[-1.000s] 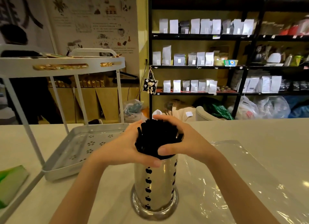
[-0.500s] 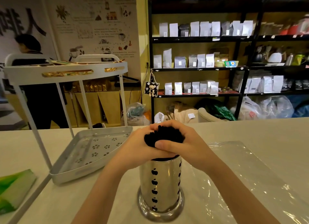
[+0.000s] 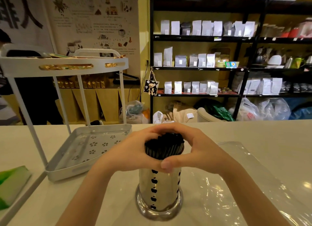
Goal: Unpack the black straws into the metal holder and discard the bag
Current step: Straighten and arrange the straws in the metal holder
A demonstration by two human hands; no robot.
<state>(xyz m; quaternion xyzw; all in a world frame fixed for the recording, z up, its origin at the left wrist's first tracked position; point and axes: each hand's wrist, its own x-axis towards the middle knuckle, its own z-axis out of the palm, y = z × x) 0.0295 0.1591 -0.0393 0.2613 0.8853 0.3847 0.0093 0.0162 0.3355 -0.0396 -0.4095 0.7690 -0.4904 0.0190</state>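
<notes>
At the far left edge of the counter (image 3: 236,133) I see a green and white flat item (image 3: 11,183), partly cut off by the frame. Next to it stands a white two-tier rack (image 3: 65,64); its lower tray (image 3: 87,151) has flower-shaped perforations and rests on the counter just left of my hands. My left hand (image 3: 130,153) is curled around the left side of the bundle of black straws (image 3: 164,145), with the thumb pressed across the front at the holder's rim. The straws stand upright inside the metal holder (image 3: 159,193), their tops protruding above the rim (the lower portions are hidden by the holder wall). The holder is a shiny cylinder with columns of apple-shaped cutouts and a flared base, standing upright on the counter at centre. My right hand (image 3: 200,151) wraps the right side of the same bundle, its thumb meeting the left thumb at the front; both hands therefore grasp the straws. To the right, the clear plastic bag (image 3: 244,183) lies flat and crinkled on the counter, touching or passing beneath the holder's base; I cannot tell which.
</notes>
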